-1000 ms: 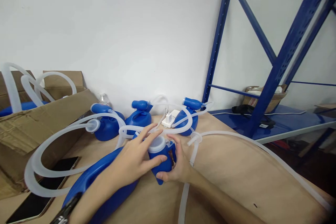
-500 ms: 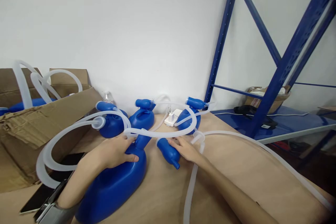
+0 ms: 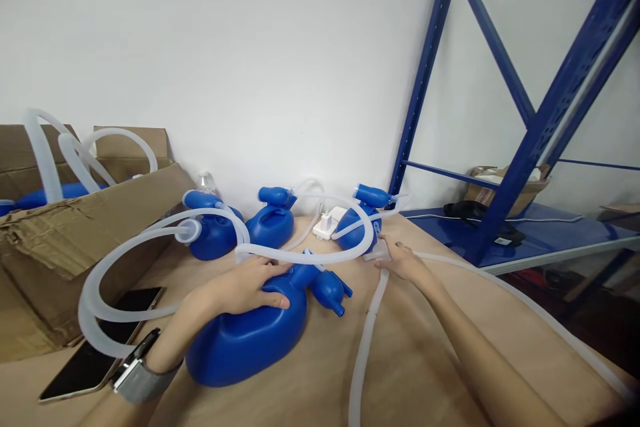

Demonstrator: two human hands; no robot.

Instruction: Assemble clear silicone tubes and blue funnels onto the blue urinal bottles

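My left hand (image 3: 245, 287) grips the top of a blue plastic bottle (image 3: 250, 347) that lies toward me, its neck pointing away to the right. Touching that neck is a small blue bulb-shaped piece (image 3: 327, 290) with a narrow spout. My right hand (image 3: 405, 261) has its fingers closed on a clear plastic fitting (image 3: 378, 251), beside another blue bottle (image 3: 353, 232). A translucent tube (image 3: 364, 353) runs from near the fitting toward me. Another looped white hose (image 3: 310, 255) arches above the held bottle.
Two more blue bottles (image 3: 213, 240) stand along the wall at the back. An open cardboard box (image 3: 110, 227) with hoses is at the left, near a phone (image 3: 85, 370). A white power strip (image 3: 325, 227) sits at the back, and a blue metal shelf (image 3: 440, 227) borders the right.
The blue bottle under my left hand has shifted right and away from me. My right hand has let go of the bulb piece, now by the neck, and moved right to the clear fitting.
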